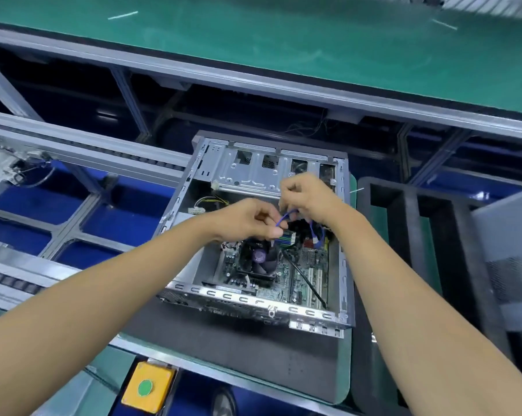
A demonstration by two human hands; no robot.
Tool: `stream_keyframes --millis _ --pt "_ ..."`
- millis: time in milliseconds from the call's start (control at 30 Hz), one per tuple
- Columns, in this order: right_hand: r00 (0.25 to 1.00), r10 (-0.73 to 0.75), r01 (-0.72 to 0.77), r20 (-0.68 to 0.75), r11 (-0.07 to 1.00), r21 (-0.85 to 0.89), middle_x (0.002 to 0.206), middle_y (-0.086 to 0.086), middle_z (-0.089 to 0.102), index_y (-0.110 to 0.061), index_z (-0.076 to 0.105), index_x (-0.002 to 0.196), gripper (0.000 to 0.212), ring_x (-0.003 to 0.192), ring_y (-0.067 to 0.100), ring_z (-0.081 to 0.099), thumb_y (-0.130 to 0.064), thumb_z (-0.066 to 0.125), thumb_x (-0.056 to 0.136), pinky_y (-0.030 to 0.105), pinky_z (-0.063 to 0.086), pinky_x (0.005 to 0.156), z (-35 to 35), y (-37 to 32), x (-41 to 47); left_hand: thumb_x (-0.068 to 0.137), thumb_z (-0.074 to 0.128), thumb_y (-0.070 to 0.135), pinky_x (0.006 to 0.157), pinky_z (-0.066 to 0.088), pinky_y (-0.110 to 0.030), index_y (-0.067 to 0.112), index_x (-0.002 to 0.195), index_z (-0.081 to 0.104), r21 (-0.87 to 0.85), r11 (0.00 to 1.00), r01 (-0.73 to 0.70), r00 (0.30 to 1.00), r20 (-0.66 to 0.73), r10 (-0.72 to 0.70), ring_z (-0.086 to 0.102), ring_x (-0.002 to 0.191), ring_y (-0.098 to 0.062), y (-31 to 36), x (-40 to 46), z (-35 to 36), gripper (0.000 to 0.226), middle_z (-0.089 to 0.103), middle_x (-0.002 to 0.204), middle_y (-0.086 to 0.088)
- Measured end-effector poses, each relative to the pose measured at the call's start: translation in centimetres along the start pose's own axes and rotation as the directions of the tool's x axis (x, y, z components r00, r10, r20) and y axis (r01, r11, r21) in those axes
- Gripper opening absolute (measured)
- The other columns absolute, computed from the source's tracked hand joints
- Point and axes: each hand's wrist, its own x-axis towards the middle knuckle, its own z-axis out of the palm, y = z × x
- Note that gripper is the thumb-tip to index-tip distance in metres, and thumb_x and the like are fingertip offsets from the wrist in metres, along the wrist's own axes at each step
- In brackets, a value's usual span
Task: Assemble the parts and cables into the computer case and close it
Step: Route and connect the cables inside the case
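Green-topped factory table [338, 370] with a dark mat carries an open grey metal computer case [342, 265], its green motherboard and black cooler fan [258, 259] exposed near the middle of the view. Above the board, the left hand [247, 220] and the right hand [307, 196] each pinch a thin blue data cable [285, 217] stretched between them. Cabling appears to be the step in hand; next, its connector likely needs lining up with a socket, while a grey perforated side panel [509, 265] waits at right.
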Motion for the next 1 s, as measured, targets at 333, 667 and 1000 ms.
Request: stream_keyframes --millis 333,667,1000 --pt "0.965 -0.009 -0.001 -0.263 0.999 -0.041 0.055 0.002 0.063 -0.010 0.062 0.073 0.027 0.045 0.013 0.051 -0.029 0.045 0.082 0.025 0.038 0.048 -0.9 4.0 1.3 0.072 0.090 0.029 0.065 0.047 -0.024 0.029 0.078 0.071 0.611 0.769 -0.189 0.982 0.120 0.146 0.062 0.067 -0.004 0.1 7.0 5.9 0.020 0.068 0.068 0.016" --pt "0.946 0.031 0.054 -0.324 0.967 0.248 0.052 0.000 0.055 0.010 0.055 0.083 0.024 0.040 0.009 0.046 -0.008 0.041 0.088 0.017 0.032 0.042 -1.6 4.6 1.5 0.076 0.078 0.013 0.069 0.042 -0.022 0.027 0.091 0.075 0.758 0.620 -0.205 0.978 0.190 0.091 0.069 0.088 -0.012 -3.1 11.2 7.8 0.021 0.076 0.091 0.012" --pt "0.937 0.008 0.112 -0.349 0.940 0.323 0.052 0.007 0.056 0.002 0.059 0.075 0.022 0.041 0.017 0.045 -0.014 0.044 0.079 0.022 0.037 0.042 -1.8 4.6 1.8 0.080 0.082 0.028 0.069 0.041 -0.022 0.031 0.092 0.078 0.716 0.675 -0.179 0.984 0.112 0.142 0.061 0.078 -0.007 -3.5 11.6 7.6 0.013 0.075 0.088 0.010"
